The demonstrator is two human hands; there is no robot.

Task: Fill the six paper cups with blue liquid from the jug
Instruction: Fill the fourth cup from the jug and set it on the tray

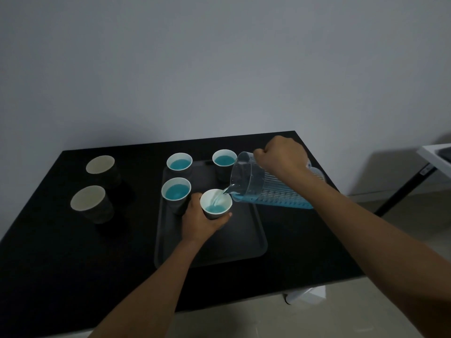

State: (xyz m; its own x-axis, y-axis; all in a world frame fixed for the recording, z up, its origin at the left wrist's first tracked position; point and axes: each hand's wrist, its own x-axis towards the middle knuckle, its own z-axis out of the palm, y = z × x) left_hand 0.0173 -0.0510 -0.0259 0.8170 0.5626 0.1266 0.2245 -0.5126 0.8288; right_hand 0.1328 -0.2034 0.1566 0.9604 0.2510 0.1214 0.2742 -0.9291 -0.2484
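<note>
A clear plastic jug lies tipped to the left in my right hand, blue liquid pooled along its lower side. A thin stream runs from its spout into a paper cup that my left hand grips from the near side. That cup holds some blue liquid. Three other cups on the dark tray hold blue liquid: back left, back right, middle left. Two empty cups stand off the tray at the left, one farther and one nearer.
The black table stands against a pale wall. Its front edge runs low across the view, with a light floor below. A white table corner and a dark leg show at the far right.
</note>
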